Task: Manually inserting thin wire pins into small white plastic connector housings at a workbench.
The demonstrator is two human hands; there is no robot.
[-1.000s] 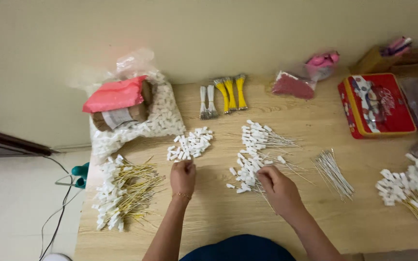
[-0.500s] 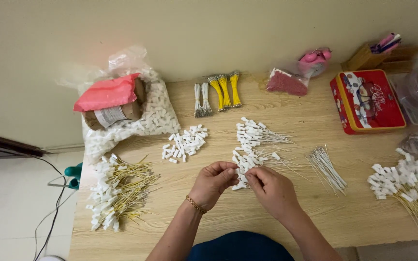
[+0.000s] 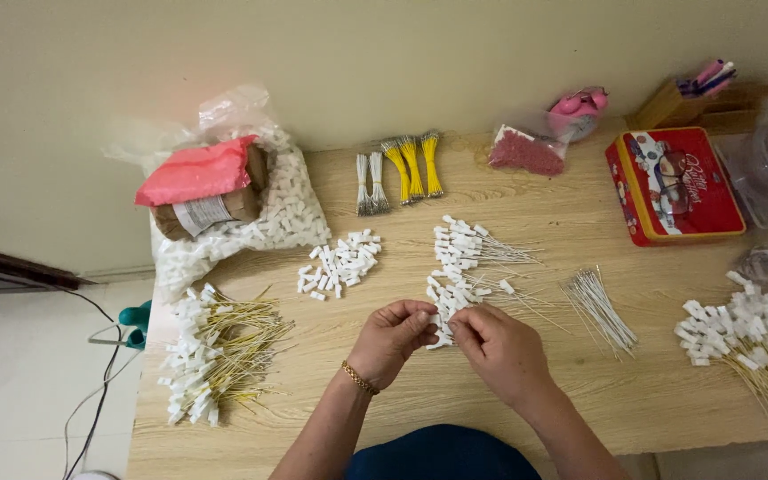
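Observation:
My left hand (image 3: pixel 393 340) and my right hand (image 3: pixel 497 348) meet over the wooden table (image 3: pixel 526 404), fingertips pinched together on a small white plastic piece at the near end of a pile of white-capped silver wires (image 3: pixel 460 262). A gold bracelet circles my left wrist. A small heap of loose white plastic caps (image 3: pixel 340 263) lies just left of the hands. A bare bundle of silver wires (image 3: pixel 599 307) lies to the right.
Finished yellow wires with white caps are heaped at the left edge (image 3: pixel 215 356) and the right edge (image 3: pixel 753 338). At the back sit a clear bag of white caps (image 3: pixel 268 218), yellow and silver wire bundles (image 3: pixel 402 169), and a red tin (image 3: pixel 673 182).
My left hand left the table beside the loose caps and came to the right. Both hands now pinch a piece together. The camera view shifted slightly.

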